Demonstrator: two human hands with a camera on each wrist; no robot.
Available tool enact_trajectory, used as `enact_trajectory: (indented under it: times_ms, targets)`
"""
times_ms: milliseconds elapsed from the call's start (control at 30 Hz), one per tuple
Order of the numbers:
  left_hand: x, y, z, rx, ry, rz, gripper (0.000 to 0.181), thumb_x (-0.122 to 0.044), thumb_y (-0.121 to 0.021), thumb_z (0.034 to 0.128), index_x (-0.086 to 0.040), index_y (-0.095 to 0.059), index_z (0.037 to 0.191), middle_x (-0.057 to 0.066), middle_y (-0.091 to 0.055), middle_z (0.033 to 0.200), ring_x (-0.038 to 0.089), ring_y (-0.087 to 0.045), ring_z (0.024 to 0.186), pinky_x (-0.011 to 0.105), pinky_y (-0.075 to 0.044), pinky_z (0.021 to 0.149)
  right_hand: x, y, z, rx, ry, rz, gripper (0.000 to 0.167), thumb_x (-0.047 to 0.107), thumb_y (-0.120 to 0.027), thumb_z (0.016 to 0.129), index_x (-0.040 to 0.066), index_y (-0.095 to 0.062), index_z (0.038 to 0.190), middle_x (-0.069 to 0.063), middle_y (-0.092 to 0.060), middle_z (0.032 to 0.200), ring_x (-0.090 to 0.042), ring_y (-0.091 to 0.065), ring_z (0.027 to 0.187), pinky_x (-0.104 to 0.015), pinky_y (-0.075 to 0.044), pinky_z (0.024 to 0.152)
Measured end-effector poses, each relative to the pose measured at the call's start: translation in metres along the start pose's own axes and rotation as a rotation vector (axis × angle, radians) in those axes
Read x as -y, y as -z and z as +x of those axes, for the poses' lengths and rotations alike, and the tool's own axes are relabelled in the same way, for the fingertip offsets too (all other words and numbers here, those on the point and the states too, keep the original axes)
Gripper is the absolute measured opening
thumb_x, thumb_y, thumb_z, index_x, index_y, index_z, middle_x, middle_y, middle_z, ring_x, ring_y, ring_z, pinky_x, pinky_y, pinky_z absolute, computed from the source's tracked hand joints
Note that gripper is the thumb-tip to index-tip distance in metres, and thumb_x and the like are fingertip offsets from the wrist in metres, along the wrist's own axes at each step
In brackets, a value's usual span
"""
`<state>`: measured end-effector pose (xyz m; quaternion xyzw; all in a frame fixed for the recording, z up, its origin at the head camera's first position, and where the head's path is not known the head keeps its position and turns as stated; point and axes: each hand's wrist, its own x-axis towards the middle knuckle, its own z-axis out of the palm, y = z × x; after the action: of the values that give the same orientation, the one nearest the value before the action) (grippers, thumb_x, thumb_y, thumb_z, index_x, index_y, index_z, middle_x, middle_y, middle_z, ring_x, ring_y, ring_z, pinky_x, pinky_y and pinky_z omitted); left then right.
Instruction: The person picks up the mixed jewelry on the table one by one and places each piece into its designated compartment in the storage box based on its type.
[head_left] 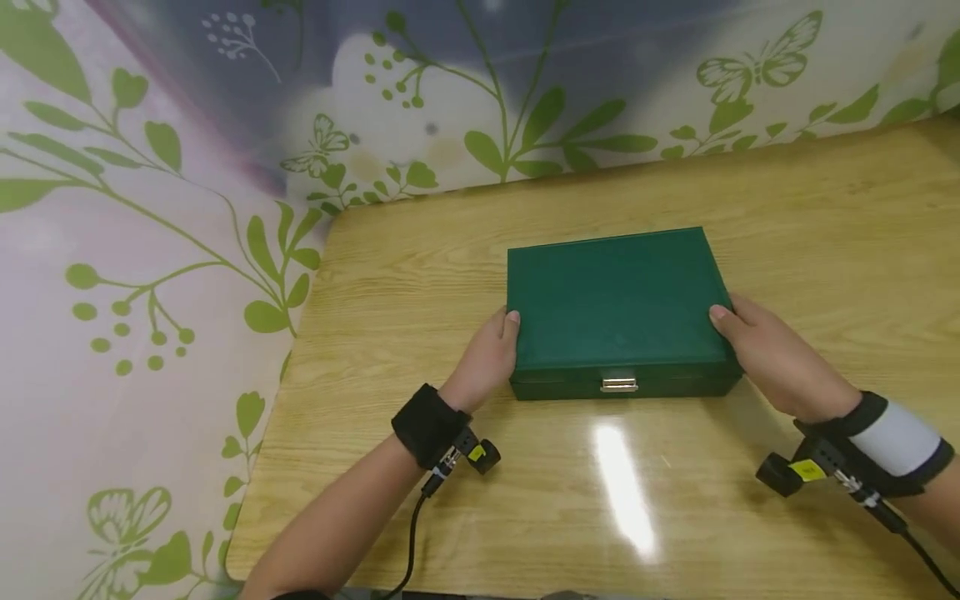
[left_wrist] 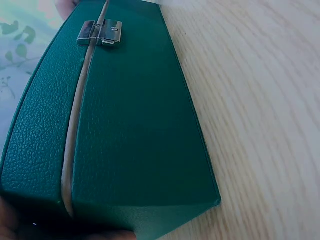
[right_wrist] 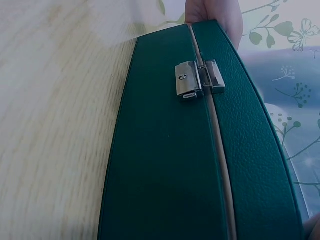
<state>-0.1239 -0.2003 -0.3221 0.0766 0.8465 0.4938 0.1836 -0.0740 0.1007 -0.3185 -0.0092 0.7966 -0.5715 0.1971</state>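
A green leather-look box (head_left: 618, 300) with a closed lid lies flat on the wooden table. On its front face is a silver clasp (head_left: 618, 385), seen closer in the left wrist view as a metal clasp (left_wrist: 100, 32) and in the right wrist view as a latch (right_wrist: 199, 80) spanning the pale seam. My left hand (head_left: 487, 358) grips the box's left side, its thumb at the lid's edge. At the opposite end, my right hand (head_left: 780, 354) holds the right side, thumb over the lid's edge. The other fingers are mostly hidden behind the box's sides.
The light wooden table (head_left: 405, 275) bears a bright reflection in front of the box. Behind it and to the left stand walls covered in leaf and butterfly patterned paper (head_left: 150, 250). A black cable (head_left: 412, 533) trails from the left wrist camera.
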Motion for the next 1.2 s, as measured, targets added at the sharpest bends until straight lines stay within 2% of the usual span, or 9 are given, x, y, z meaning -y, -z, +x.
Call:
enact_trajectory:
  times_ms: [167, 367, 533, 667, 900, 1067, 1200]
  targets:
    - [0.000, -0.005, -0.001, 0.006, -0.006, 0.023, 0.055, -0.033, -0.020, 0.1052, -0.002, -0.015, 0.149, 0.010, -0.023, 0.154, 0.021, -0.020, 0.142, 0.038, -0.020, 0.113, -0.005, 0.000, -0.007, -0.019, 0.007, 0.015, 0.065, 0.041, -0.012, 0.103, 0.005, 0.022, 0.144, -0.017, 0.022, 0.153, -0.038, 0.021, 0.137, -0.062, 0.001, 0.107]
    - [0.002, -0.002, -0.004, -0.001, 0.015, 0.032, 0.056, -0.036, -0.020, 0.1048, -0.004, -0.015, 0.150, 0.008, -0.020, 0.156, 0.020, -0.018, 0.143, 0.037, -0.018, 0.114, -0.007, -0.004, -0.005, -0.013, 0.005, 0.053, 0.066, 0.042, -0.014, 0.103, 0.004, 0.022, 0.144, -0.017, 0.021, 0.153, -0.038, 0.020, 0.138, -0.062, 0.000, 0.107]
    - [0.004, 0.003, -0.007, -0.016, 0.018, 0.044, 0.057, -0.039, -0.021, 0.1043, -0.005, -0.016, 0.150, 0.008, -0.022, 0.155, 0.020, -0.019, 0.142, 0.038, -0.019, 0.114, -0.003, -0.005, -0.005, -0.010, -0.003, 0.012, 0.068, 0.042, -0.014, 0.102, 0.002, 0.021, 0.144, -0.020, 0.022, 0.152, -0.040, 0.020, 0.137, -0.063, 0.001, 0.107]
    - [0.001, 0.003, -0.006, -0.031, 0.003, 0.033, 0.056, -0.038, -0.021, 0.1045, -0.005, -0.018, 0.150, 0.008, -0.025, 0.154, 0.020, -0.022, 0.142, 0.037, -0.021, 0.113, 0.000, -0.004, -0.006, -0.026, -0.010, -0.017, 0.068, 0.043, -0.013, 0.102, 0.001, 0.022, 0.143, -0.021, 0.023, 0.151, -0.039, 0.021, 0.137, -0.062, 0.002, 0.107]
    - [0.000, 0.001, -0.003, -0.022, -0.015, 0.040, 0.054, -0.035, -0.022, 0.1048, -0.003, -0.021, 0.149, 0.010, -0.029, 0.153, 0.021, -0.025, 0.140, 0.037, -0.023, 0.112, -0.002, -0.003, -0.008, -0.028, -0.001, -0.005, 0.067, 0.042, -0.013, 0.103, 0.002, 0.020, 0.145, -0.020, 0.020, 0.152, -0.039, 0.020, 0.138, -0.063, 0.000, 0.107]
    - [0.004, 0.009, -0.004, 0.013, -0.021, 0.060, 0.059, -0.042, -0.022, 0.1035, -0.005, -0.020, 0.149, 0.009, -0.026, 0.153, 0.020, -0.023, 0.141, 0.038, -0.022, 0.113, -0.002, 0.005, -0.010, -0.030, -0.042, -0.072, 0.074, 0.048, -0.016, 0.101, -0.003, 0.017, 0.144, -0.027, 0.019, 0.151, -0.045, 0.016, 0.137, -0.065, -0.003, 0.106]
    - [0.003, 0.026, -0.002, -0.012, -0.069, 0.125, 0.066, -0.048, -0.019, 0.1019, -0.002, -0.018, 0.149, 0.012, -0.021, 0.155, 0.023, -0.019, 0.143, 0.039, -0.019, 0.114, -0.003, 0.020, -0.012, -0.091, -0.011, -0.146, 0.072, 0.047, -0.013, 0.101, -0.004, 0.013, 0.146, -0.031, 0.013, 0.150, -0.050, 0.010, 0.137, -0.067, -0.005, 0.104]
